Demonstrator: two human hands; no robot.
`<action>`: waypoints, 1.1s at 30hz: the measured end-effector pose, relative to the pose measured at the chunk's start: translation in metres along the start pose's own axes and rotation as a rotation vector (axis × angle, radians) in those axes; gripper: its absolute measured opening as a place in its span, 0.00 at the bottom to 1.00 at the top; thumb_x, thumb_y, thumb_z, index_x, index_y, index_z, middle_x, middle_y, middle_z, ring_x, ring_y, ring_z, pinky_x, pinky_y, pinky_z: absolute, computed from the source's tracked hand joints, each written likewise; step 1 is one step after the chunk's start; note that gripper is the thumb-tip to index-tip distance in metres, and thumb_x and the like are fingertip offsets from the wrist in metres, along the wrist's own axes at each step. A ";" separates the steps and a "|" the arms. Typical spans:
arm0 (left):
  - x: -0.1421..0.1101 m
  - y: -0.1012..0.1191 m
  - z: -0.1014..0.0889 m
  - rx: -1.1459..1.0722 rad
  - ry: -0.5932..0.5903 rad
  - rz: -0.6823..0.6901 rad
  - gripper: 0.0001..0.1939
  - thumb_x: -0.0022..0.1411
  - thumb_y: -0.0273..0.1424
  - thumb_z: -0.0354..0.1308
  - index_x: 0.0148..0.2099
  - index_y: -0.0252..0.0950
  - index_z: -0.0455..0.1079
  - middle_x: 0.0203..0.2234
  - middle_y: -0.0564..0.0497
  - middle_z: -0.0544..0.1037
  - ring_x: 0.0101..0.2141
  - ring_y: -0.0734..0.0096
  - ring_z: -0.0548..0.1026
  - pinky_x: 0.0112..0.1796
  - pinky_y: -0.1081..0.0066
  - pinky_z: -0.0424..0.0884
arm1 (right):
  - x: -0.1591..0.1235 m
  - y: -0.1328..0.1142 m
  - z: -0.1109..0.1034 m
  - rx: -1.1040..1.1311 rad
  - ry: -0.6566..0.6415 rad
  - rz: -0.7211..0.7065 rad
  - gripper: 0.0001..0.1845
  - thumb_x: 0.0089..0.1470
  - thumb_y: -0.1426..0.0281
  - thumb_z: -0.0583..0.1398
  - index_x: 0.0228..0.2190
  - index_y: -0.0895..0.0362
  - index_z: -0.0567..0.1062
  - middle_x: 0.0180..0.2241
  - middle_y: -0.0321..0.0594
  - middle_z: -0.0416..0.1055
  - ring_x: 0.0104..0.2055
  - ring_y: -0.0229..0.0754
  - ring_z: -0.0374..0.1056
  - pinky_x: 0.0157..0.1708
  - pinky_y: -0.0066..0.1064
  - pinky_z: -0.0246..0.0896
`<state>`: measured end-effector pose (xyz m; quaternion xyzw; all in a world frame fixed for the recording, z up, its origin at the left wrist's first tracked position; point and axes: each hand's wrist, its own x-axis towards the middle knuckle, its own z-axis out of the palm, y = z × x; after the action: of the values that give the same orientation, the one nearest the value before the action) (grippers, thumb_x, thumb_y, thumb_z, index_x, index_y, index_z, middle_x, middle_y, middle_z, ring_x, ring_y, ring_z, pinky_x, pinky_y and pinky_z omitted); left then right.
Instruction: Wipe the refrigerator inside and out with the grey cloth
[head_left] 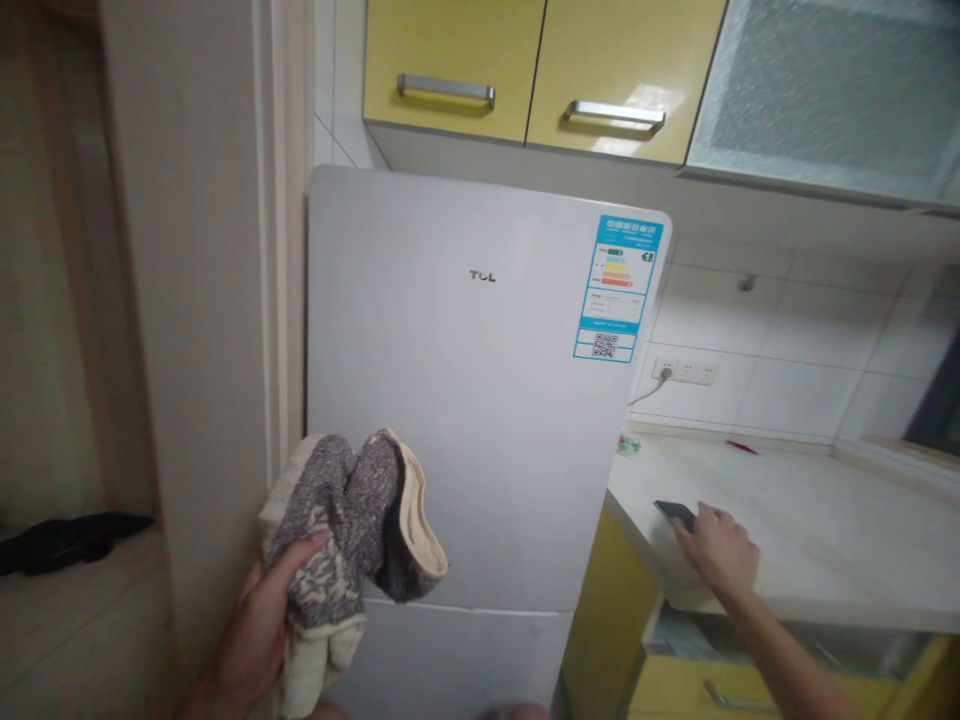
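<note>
Basically, far L a black item [75, 541] lies low down, too blurry to ID, then a pale door frame [202, 300]. Next, the person's L hand [255, 622] grasps a knit bundle [356, 525], grey & cream, thumb on top, other fingers mostly hidden. Bundle's up in front of the fridge [450, 370], covering a bit of the door; can't tell if they touch. Yellow cabinets [450, 50] above, energy label [619, 290] at the door's upper R, plugged-in socket [684, 372] beyond.

Further R, a dark flat item, phone-like [673, 512], is at the near edge of the counter [832, 520], w/ the R hand [718, 548] over its near end; gripped or just pressed, can't tell. Step in hand, apparently: L holds cloth, R handles the flat item. Moving that prob. calls for a sure pinch on its edge, w/ L keeping hold. Red item [742, 447] sits farther back, apart; nothing obvious blocks R, though the fridge fills the gap btwn hands.
</note>
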<state>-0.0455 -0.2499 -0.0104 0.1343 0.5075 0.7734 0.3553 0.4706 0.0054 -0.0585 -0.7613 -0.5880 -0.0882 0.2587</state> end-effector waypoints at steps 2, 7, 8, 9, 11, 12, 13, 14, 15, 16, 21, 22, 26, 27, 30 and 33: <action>-0.002 -0.003 0.007 -0.009 -0.024 -0.003 0.28 0.46 0.30 0.72 0.52 0.39 0.77 0.36 0.50 0.87 0.35 0.58 0.86 0.33 0.68 0.83 | -0.033 -0.037 -0.020 0.310 0.105 -0.196 0.32 0.64 0.53 0.50 0.54 0.65 0.75 0.54 0.66 0.73 0.56 0.66 0.72 0.56 0.58 0.67; -0.012 -0.019 0.045 -0.010 -0.305 -0.011 0.38 0.37 0.33 0.80 0.54 0.38 0.78 0.37 0.48 0.87 0.38 0.51 0.86 0.36 0.65 0.83 | -0.143 -0.157 -0.075 1.115 -0.325 -0.549 0.43 0.57 0.45 0.65 0.66 0.52 0.66 0.63 0.52 0.69 0.63 0.55 0.69 0.61 0.48 0.68; -0.014 -0.020 0.054 -0.008 -0.366 0.008 0.40 0.36 0.34 0.81 0.55 0.38 0.78 0.39 0.47 0.87 0.40 0.50 0.86 0.37 0.66 0.82 | -0.158 -0.178 -0.084 1.227 -0.455 -0.579 0.50 0.53 0.46 0.69 0.70 0.51 0.61 0.67 0.51 0.66 0.65 0.55 0.67 0.62 0.47 0.68; -0.015 -0.020 0.063 -0.009 -0.425 0.031 0.41 0.36 0.36 0.82 0.56 0.38 0.77 0.41 0.47 0.87 0.42 0.50 0.85 0.38 0.67 0.82 | -0.168 -0.195 -0.091 1.316 -0.568 -0.571 0.51 0.52 0.48 0.71 0.70 0.51 0.62 0.66 0.50 0.67 0.65 0.55 0.68 0.62 0.47 0.67; -0.011 -0.016 0.074 -0.026 -0.489 0.071 0.41 0.38 0.38 0.82 0.56 0.39 0.77 0.44 0.47 0.87 0.45 0.51 0.85 0.41 0.68 0.82 | -0.173 -0.216 -0.100 1.415 -0.749 -0.481 0.42 0.50 0.52 0.73 0.61 0.56 0.73 0.58 0.49 0.76 0.59 0.54 0.72 0.60 0.45 0.68; -0.007 -0.012 0.076 -0.040 -0.476 0.080 0.39 0.40 0.39 0.82 0.56 0.39 0.77 0.44 0.47 0.87 0.45 0.52 0.85 0.42 0.69 0.81 | -0.169 -0.220 -0.102 1.425 -0.805 -0.420 0.34 0.50 0.53 0.73 0.54 0.59 0.79 0.52 0.48 0.79 0.54 0.54 0.74 0.58 0.44 0.69; 0.000 -0.008 0.075 -0.053 -0.434 0.088 0.37 0.42 0.40 0.81 0.55 0.38 0.78 0.43 0.48 0.87 0.44 0.54 0.85 0.42 0.69 0.81 | -0.162 -0.219 -0.103 1.419 -0.848 -0.365 0.29 0.50 0.54 0.73 0.47 0.60 0.81 0.47 0.47 0.81 0.50 0.53 0.75 0.56 0.43 0.70; 0.008 -0.002 0.072 -0.063 -0.373 0.096 0.33 0.45 0.40 0.80 0.54 0.38 0.78 0.42 0.49 0.87 0.43 0.57 0.85 0.41 0.71 0.81 | -0.154 -0.215 -0.102 1.411 -0.878 -0.323 0.28 0.48 0.54 0.74 0.43 0.61 0.82 0.44 0.46 0.82 0.47 0.51 0.76 0.53 0.42 0.70; 0.017 0.003 0.067 -0.068 -0.314 0.098 0.30 0.48 0.39 0.78 0.52 0.38 0.78 0.41 0.50 0.87 0.42 0.60 0.85 0.41 0.72 0.81 | -0.145 -0.208 -0.101 1.407 -0.896 -0.294 0.28 0.45 0.54 0.76 0.42 0.62 0.83 0.42 0.45 0.82 0.45 0.50 0.76 0.51 0.40 0.70; 0.025 0.007 0.060 -0.070 -0.274 0.088 0.26 0.50 0.38 0.77 0.51 0.37 0.79 0.40 0.50 0.87 0.40 0.62 0.86 0.40 0.74 0.81 | -0.136 -0.201 -0.100 1.416 -0.906 -0.273 0.29 0.43 0.54 0.77 0.41 0.62 0.83 0.41 0.45 0.82 0.43 0.48 0.76 0.49 0.38 0.69; 0.050 0.003 0.024 -0.080 -0.369 -0.103 0.19 0.51 0.28 0.71 0.48 0.37 0.80 0.40 0.49 0.87 0.38 0.58 0.86 0.37 0.67 0.84 | -0.104 -0.181 -0.108 1.556 -0.946 -0.243 0.30 0.44 0.54 0.77 0.44 0.58 0.82 0.41 0.43 0.81 0.39 0.42 0.75 0.45 0.33 0.67; 0.052 -0.004 0.018 -0.084 -0.403 -0.128 0.22 0.50 0.29 0.72 0.50 0.38 0.80 0.42 0.48 0.87 0.40 0.55 0.86 0.39 0.64 0.84 | -0.100 -0.183 -0.112 1.585 -0.933 -0.246 0.31 0.44 0.54 0.77 0.46 0.57 0.82 0.43 0.43 0.81 0.40 0.43 0.75 0.46 0.33 0.68; 0.052 -0.048 0.008 0.021 -0.761 -0.308 0.41 0.49 0.41 0.79 0.64 0.40 0.74 0.55 0.41 0.83 0.57 0.44 0.80 0.57 0.53 0.77 | -0.088 -0.200 -0.140 1.547 -0.914 -0.358 0.31 0.47 0.55 0.76 0.52 0.52 0.80 0.46 0.40 0.81 0.43 0.43 0.76 0.48 0.34 0.68; 0.051 -0.058 0.010 0.046 -0.922 -0.333 0.46 0.48 0.46 0.80 0.67 0.40 0.72 0.60 0.39 0.80 0.62 0.43 0.76 0.61 0.52 0.73 | -0.086 -0.205 -0.148 1.468 -0.956 -0.430 0.30 0.49 0.56 0.75 0.52 0.52 0.80 0.46 0.40 0.80 0.44 0.43 0.75 0.49 0.34 0.68; 0.041 -0.075 0.026 0.018 -1.279 -0.254 0.59 0.41 0.55 0.80 0.72 0.40 0.67 0.69 0.36 0.70 0.69 0.38 0.66 0.68 0.49 0.62 | -0.078 -0.220 -0.174 1.183 -1.096 -0.679 0.23 0.54 0.59 0.72 0.49 0.55 0.81 0.43 0.39 0.80 0.43 0.41 0.74 0.45 0.31 0.67; 0.025 -0.073 0.049 -0.072 -1.205 -0.189 0.58 0.47 0.57 0.76 0.75 0.46 0.62 0.66 0.41 0.74 0.67 0.39 0.68 0.66 0.50 0.62 | -0.072 -0.229 -0.199 1.022 -1.148 -0.853 0.18 0.57 0.60 0.71 0.45 0.57 0.82 0.40 0.39 0.79 0.40 0.39 0.73 0.42 0.29 0.67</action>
<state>-0.0056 -0.1826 -0.0564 0.4906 0.2004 0.5431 0.6513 0.2673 -0.1150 0.1457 -0.1946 -0.8293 0.4929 0.1773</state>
